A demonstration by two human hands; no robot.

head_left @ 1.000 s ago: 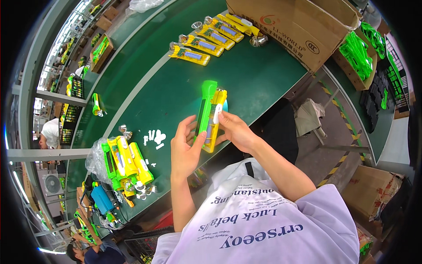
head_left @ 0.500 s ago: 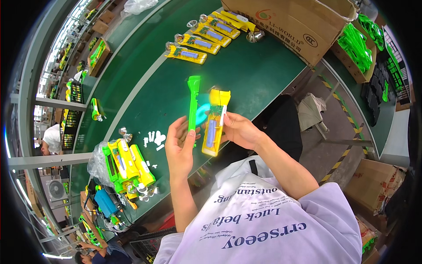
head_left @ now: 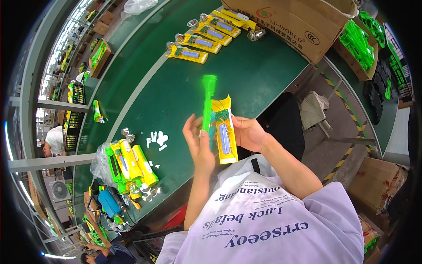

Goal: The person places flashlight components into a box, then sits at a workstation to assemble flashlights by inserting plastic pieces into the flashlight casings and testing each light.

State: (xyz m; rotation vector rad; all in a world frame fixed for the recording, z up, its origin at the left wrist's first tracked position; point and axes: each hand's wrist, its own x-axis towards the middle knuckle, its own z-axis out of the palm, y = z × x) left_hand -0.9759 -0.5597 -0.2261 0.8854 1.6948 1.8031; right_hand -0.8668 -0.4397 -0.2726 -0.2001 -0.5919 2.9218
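My left hand [head_left: 200,147] is closed around the lower end of a long green flashlight housing half [head_left: 208,99], which stands upright and is slightly smeared by motion. A yellow flashlight housing half [head_left: 228,157] is gripped along its right edge by my right hand [head_left: 251,134]. Its open side faces up, showing a green circuit board [head_left: 223,115] at the wide end and a blue cylindrical battery [head_left: 224,139] below. The two halves are side by side, the wide ends pointing away from me. Something teal shows faintly between them, mostly hidden.
Several yellow halves with batteries [head_left: 202,42] lie in a row at the back, by a cardboard box [head_left: 290,20]. Small white parts [head_left: 162,137] and a pile of yellow-green flashlights [head_left: 127,163] lie on the left of the green table [head_left: 176,92]. A metal rail [head_left: 57,162] crosses the left.
The green half and my left hand have moved right, closer to the yellow half. The yellow half has shifted slightly right and nearer to me, its open side now showing more fully.
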